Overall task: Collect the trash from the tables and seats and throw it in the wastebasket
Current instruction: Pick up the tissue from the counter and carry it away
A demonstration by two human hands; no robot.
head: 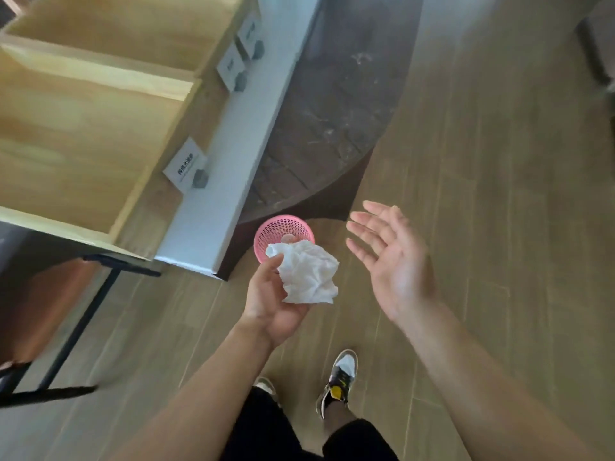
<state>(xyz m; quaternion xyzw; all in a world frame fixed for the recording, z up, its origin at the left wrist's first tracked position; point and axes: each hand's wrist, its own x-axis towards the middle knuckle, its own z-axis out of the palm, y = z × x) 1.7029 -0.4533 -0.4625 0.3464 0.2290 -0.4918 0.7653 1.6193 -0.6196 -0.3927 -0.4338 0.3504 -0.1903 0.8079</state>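
Holding a crumpled tissue out in front of the body, the left hand is turned palm up, its fingers curled round the lower left side of the wad and pinching it, with most of the white paper bulging up and to the right of the grip. The tissue overlaps the near rim of the pink wastebasket, which stands on the floor farther out; the paper covers the near right part of the basket's opening in this view, though it is held well above it. Something pale lies inside the basket, too small to make out.

The right hand hangs just beside the tissue, apart from it, palm up, its fingers straight and spread, holding nothing.

The basket sits close against the corner of a white panel that ends the wooden worktop on the left, where small signs stand near the edge. Behind the basket is a dark curved patch of flooring. A chair with black legs stands at the lower left. To the right of the basket and hands the wood floor runs open. One shoe shows below the arms.
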